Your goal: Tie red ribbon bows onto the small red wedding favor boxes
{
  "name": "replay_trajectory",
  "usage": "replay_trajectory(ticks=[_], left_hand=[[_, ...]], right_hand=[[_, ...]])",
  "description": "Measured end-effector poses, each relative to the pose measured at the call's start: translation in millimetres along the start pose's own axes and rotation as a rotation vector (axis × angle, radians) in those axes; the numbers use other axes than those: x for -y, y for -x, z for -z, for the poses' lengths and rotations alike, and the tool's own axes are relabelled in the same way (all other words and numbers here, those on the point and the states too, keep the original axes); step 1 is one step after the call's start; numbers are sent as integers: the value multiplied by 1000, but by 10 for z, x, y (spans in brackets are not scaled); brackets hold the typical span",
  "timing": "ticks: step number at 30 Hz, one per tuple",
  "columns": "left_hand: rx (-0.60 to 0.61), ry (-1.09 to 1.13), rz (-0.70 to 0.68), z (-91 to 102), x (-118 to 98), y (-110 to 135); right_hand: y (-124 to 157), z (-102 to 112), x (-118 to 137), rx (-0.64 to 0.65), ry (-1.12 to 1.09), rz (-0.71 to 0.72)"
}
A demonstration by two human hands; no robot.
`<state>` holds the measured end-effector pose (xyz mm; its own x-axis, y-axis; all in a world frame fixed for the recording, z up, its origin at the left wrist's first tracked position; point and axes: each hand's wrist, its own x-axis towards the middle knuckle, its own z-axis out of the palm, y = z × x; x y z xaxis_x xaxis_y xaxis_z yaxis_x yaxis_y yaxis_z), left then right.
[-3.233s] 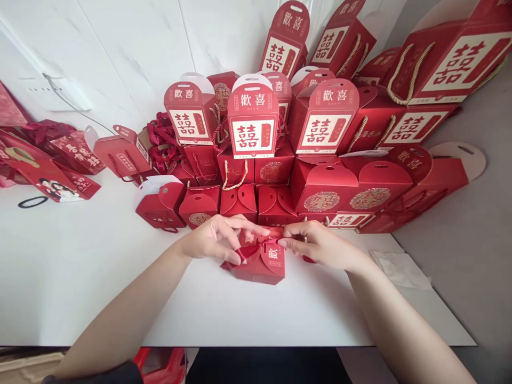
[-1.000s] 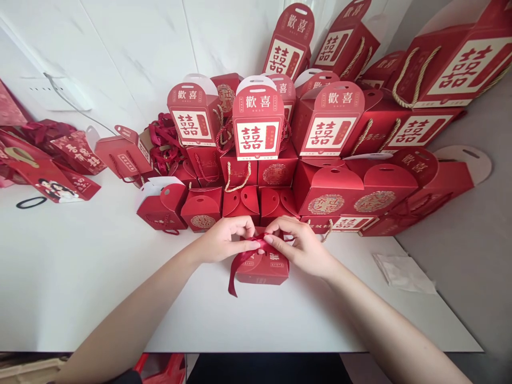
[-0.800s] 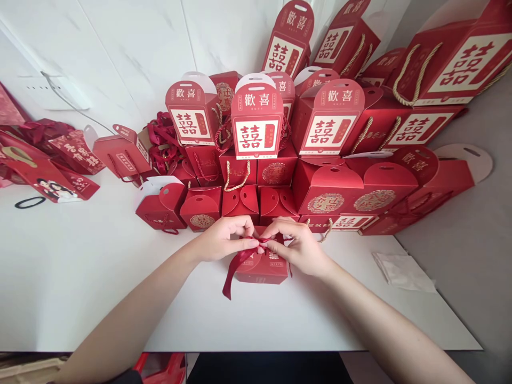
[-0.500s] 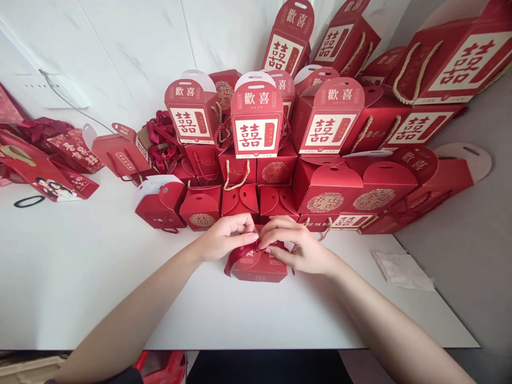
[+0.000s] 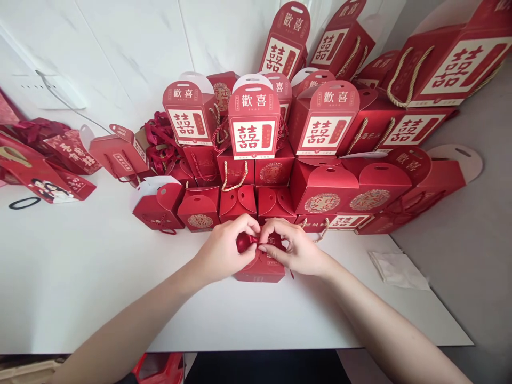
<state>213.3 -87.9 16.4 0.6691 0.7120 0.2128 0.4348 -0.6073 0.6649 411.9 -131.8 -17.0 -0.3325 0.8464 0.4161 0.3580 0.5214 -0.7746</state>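
A small red paper gift box (image 5: 260, 272) sits on the white table (image 5: 80, 277), just in front of the stacked boxes. Its dark red satin ribbon (image 5: 244, 242) is gathered into a tight, rounded loop above the lid. My left hand (image 5: 224, 250) pinches that loop between fingers and thumb. My right hand (image 5: 286, 249) is beside it, fingertips closed on the ribbon near the box top. The two hands nearly touch, and they hide most of the lid and the knot.
Behind the hands, red boxes and gift bags with cream panels (image 5: 254, 128) rise in a dense stack. A bundle of red ribbons (image 5: 158, 146) lies to its left, with red bags (image 5: 44, 173) and a black band (image 5: 24, 202) further left. A white sheet (image 5: 396, 269) lies at the right table edge.
The ribbon tail that hung down the box's left side is now drawn up into a loop in my left hand. Both hands have closed in above the box.
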Motion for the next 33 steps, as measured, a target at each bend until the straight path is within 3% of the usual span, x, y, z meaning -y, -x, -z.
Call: replay_trajectory(ticks=[4,8,13,19,23,26,30,33], left_hand=[[-155,-194,-140,-119,-16,51],[-131,-153,-187,-106,36,35],[-102,-94,-267,-58,115,18],[-134,-176,-358,-88,112,27],[-209,-380,-312,3,48,18],[-122,-455,-210,163,4,8],[62,-266,-26,307,16,-11],[121,-68,53,306,40,-32]], right_hand=[[3,16,30,5,9,14],[6,55,82,29,-54,-46],[7,59,82,-34,-63,-158],[10,12,-2,-30,-358,-348],[12,6,-17,-44,-467,-417],[11,23,-8,-29,-471,-433],[4,46,7,-20,-426,-439],[3,58,34,-3,-388,-433]])
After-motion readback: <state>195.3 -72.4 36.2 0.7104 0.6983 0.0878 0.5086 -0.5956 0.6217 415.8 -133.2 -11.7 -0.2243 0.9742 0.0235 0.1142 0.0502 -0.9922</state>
